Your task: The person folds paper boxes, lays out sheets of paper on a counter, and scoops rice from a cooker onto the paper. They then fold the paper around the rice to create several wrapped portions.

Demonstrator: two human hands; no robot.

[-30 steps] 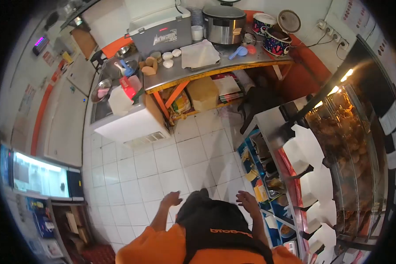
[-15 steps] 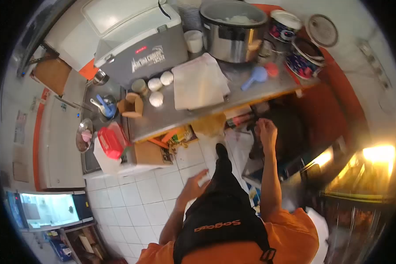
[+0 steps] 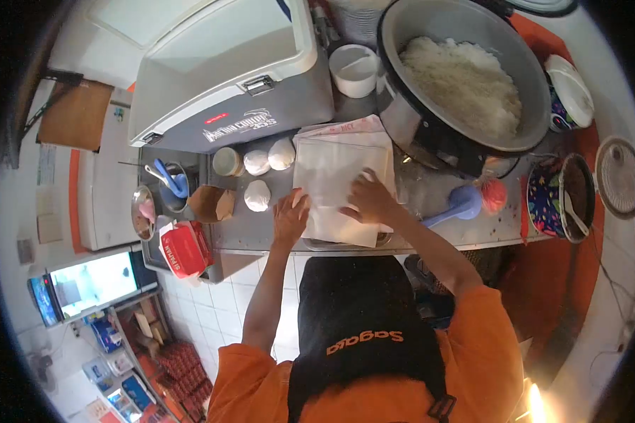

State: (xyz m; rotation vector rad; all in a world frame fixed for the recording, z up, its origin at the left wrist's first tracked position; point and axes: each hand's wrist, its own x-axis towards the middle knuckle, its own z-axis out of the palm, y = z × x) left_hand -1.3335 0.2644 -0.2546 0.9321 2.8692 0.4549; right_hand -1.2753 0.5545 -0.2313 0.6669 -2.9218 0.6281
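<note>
A stack of white wrapping paper (image 3: pixel 340 173) lies on the steel counter in front of me, its lower end close to the counter edge. My left hand (image 3: pixel 291 217) rests at the stack's left edge, fingers apart and slightly bent. My right hand (image 3: pixel 370 199) lies on the right part of the top sheet, fingers bent and spread. Left of the paper sit three white wrapped bundles, the nearest bundle (image 3: pixel 257 195) standing apart from the other two. A blue rice scoop (image 3: pixel 461 204) lies to the right, beside a red scalloped item (image 3: pixel 493 195).
A large rice cooker (image 3: pixel 430 134) stands open with white rice (image 3: pixel 466 84) inside. Behind the bundles is an open grey cooler box (image 3: pixel 226 116). A patterned tub (image 3: pixel 545 197) with a spoon is at right; a brown carton (image 3: pixel 212 204) and red box (image 3: pixel 187 248) are at left.
I have moved up close to the counter. Both hands, earlier hanging away from it, have come onto the paper stack. The rice cooker now shows more of its inside.
</note>
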